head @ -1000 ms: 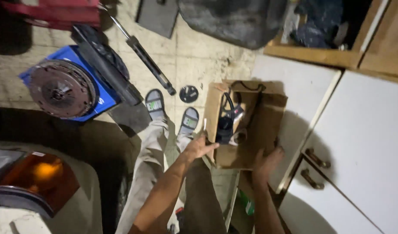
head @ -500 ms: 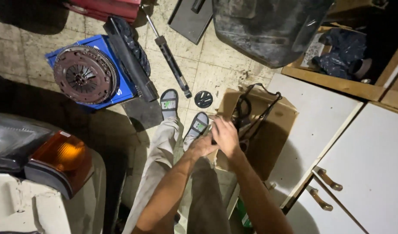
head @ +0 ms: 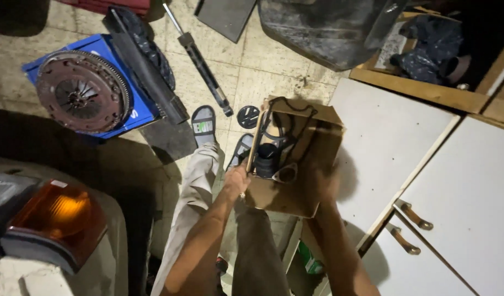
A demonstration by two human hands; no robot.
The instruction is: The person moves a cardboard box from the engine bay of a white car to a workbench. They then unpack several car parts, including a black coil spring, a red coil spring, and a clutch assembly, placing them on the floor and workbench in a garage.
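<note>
Where both hands met earlier, left hand (head: pixel 236 181) and right hand (head: pixel 323 183) now flank cardboard box (head: pixel 295 159).

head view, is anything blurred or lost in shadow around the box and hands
Head view: the right hand is motion-smeared against the cardboard box; the left hand is sharper. Deep shadow hides the floor below the clutch disc, and the orange lamp glows brightly.
</note>
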